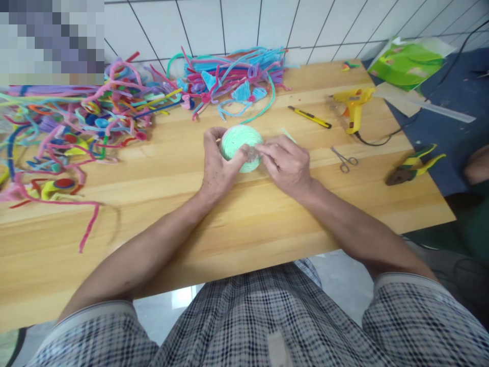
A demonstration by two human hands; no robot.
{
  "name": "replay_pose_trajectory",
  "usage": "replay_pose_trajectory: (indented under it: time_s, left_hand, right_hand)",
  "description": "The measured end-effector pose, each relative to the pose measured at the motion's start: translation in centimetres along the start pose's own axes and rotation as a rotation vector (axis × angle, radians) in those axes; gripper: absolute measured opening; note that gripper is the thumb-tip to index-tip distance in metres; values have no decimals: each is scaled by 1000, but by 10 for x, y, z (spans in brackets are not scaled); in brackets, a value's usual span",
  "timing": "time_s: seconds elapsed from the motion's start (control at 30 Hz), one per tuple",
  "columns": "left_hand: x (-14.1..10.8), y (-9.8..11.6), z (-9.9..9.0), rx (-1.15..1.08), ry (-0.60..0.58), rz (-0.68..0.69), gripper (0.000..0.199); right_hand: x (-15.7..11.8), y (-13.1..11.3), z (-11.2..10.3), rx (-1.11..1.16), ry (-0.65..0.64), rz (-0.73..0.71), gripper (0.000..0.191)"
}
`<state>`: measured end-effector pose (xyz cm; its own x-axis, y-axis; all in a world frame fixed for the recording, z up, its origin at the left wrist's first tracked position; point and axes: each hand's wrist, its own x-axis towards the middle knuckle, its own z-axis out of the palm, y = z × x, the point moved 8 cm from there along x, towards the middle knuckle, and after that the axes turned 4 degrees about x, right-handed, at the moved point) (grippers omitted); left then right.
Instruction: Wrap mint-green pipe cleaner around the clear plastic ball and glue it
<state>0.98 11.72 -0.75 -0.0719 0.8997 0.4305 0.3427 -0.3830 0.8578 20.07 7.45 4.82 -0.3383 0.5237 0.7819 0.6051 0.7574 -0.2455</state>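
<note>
A round mint-green coiled piece (239,138) is held above the middle of the wooden table. My left hand (220,165) grips it from the left, fingers behind its rim and thumb across its front. At its lower right, my right hand (286,162) has thumb and fingertips pinched together close to the surface; whatever lies between them is too small to make out. A green pipe cleaner (272,97) curves on the table behind the piece.
Piles of coloured pipe cleaners (103,112) cover the table's back left. To the right lie a yellow cutter (310,117), a yellow glue gun (355,107) with its cord, small scissors (344,160) and pliers (412,165). A green packet (408,63) is beyond the back right corner.
</note>
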Motion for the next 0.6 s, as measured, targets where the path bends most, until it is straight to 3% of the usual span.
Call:
replay_pose_trajectory:
  time_s: [0.6]
  left_hand:
    - [4,9,-1,-48,-57,-60,72]
  right_hand:
    - [2,0,0,-29,-32,8,26]
